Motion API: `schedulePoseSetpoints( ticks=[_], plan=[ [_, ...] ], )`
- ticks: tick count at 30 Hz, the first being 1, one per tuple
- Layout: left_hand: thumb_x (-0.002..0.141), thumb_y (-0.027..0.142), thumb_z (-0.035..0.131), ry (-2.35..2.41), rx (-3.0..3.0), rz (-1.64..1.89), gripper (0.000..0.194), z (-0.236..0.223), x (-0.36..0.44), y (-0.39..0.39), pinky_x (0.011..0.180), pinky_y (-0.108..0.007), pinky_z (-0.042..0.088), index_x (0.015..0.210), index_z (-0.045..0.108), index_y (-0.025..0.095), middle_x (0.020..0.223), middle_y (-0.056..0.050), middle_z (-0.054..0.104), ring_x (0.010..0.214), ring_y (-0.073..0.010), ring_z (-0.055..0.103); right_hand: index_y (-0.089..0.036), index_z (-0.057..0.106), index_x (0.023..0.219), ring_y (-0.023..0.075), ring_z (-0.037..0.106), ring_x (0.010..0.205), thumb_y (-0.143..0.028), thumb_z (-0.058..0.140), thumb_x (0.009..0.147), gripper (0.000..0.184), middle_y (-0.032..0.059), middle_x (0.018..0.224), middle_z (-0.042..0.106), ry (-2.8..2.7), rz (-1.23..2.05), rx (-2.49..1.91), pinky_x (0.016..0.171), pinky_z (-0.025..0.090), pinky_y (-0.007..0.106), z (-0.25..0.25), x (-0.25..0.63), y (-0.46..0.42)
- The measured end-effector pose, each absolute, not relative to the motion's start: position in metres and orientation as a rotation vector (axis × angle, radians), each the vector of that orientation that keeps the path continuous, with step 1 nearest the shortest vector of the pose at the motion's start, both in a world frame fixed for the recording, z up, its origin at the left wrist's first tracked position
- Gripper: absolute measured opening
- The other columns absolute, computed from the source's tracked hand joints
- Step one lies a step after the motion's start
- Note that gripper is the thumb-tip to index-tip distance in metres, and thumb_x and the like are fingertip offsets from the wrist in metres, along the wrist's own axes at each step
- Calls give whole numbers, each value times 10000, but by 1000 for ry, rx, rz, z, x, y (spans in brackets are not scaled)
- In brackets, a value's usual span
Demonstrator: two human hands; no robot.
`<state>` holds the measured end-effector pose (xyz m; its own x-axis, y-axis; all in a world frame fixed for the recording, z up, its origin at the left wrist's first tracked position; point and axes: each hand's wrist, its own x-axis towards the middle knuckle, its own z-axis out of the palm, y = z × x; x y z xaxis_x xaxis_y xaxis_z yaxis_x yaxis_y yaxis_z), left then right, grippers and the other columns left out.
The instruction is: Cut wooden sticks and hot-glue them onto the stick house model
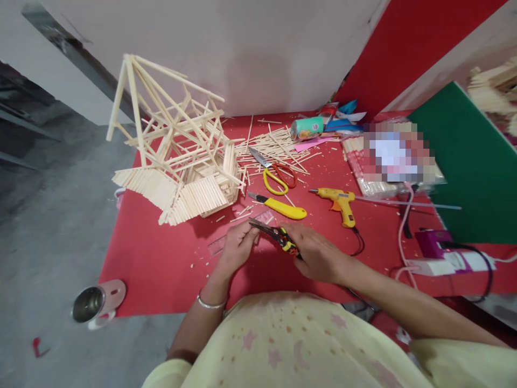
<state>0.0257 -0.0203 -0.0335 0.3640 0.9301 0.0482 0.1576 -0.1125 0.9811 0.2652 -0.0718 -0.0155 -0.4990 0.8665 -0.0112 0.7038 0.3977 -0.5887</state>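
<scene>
My right hand is wrapped round the black-and-yellow handles of a pair of dark-bladed scissors, which point left. At the blade tips, my left hand is closed in a pinch; what its fingers hold is too small and hidden to make out. Beneath my left hand lies a clear ruler, partly covered. Just beyond the hands are a yellow utility knife and scissors with red and yellow handles. A model built of thin wooden sticks stands at the left back.
Loose wooden sticks are strewn behind the scissors. A yellow glue gun lies on the right, its cord trailing forward. A mug stands at the red table's left front edge. A power strip and green board are further right.
</scene>
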Motion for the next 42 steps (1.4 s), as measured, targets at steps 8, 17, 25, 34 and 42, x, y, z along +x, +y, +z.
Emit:
schedulePoseSetpoints(
  ticks=[8, 17, 25, 34, 42],
  plan=[
    [979, 446, 558, 876, 1198, 908, 301, -29, 33, -24, 524, -245, 407, 873, 637, 175, 688, -27, 697, 512, -119, 594, -152, 432, 1430, 313, 599, 1189, -89, 525, 715, 724, 177, 1285, 626, -2231, 738, -1577, 979, 507, 450, -20, 264, -80],
    [887, 440, 706, 730, 687, 1088, 275, -25, 42, -22, 689, -314, 553, 937, 563, 210, 785, -49, 770, 730, -199, 739, -162, 541, 1399, 424, 516, 1241, -278, 677, 768, 656, 225, 1354, 576, -2297, 326, -1742, 980, 426, 569, -7, 267, -106],
    [823, 404, 761, 844, 505, 1275, 234, -9, 58, -26, 843, -333, 554, 894, 650, 211, 914, -54, 755, 895, -188, 722, -192, 668, 751, 131, 563, 643, -416, 484, 1020, 395, 10, 710, 642, -1831, 983, -1342, 638, 431, 258, 6, 197, -63],
    [879, 506, 638, 746, 326, 1289, 364, 3, 34, -9, 815, -291, 557, 1055, 699, 194, 1123, -92, 742, 921, -166, 700, -177, 655, 754, 124, 550, 635, -431, 507, 1007, 389, -11, 688, 624, -1719, 1008, -1148, 635, 428, 244, 29, 172, -10],
    [778, 381, 735, 748, 390, 1306, 270, 4, 33, 0, 895, -348, 553, 949, 718, 172, 1032, -96, 750, 1015, -222, 699, -208, 672, 790, 167, 601, 732, -354, 494, 1020, 326, 42, 769, 677, -1873, 614, -1257, 740, 448, 294, 36, 167, -9]
  ],
)
